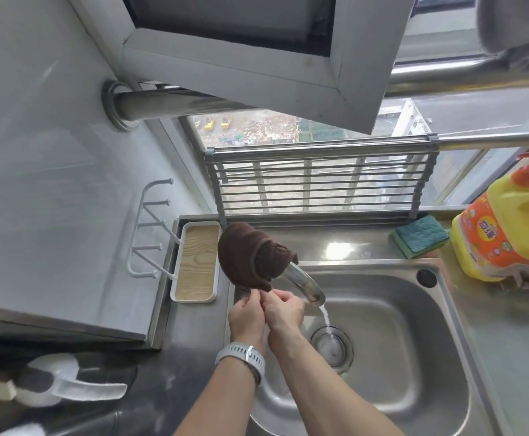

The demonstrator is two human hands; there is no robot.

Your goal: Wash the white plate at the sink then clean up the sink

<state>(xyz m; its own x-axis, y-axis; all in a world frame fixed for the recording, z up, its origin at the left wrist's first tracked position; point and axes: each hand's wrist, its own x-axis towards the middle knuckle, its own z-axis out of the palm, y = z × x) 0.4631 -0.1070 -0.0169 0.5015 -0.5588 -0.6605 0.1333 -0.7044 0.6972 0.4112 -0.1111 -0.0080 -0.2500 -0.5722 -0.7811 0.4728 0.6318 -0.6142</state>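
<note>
Fingers of both hands pinch the brown cloth draped over the faucet.

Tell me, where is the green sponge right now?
The green sponge lies on the steel ledge behind the sink, toward the right, just left of the yellow detergent bottle and below the window rack.

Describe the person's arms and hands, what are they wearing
Both forearms are bare, with no sleeves in view. The left hand has a watch with a light grey perforated band on its wrist. The right hand wears nothing, no gloves or rings visible.
</note>
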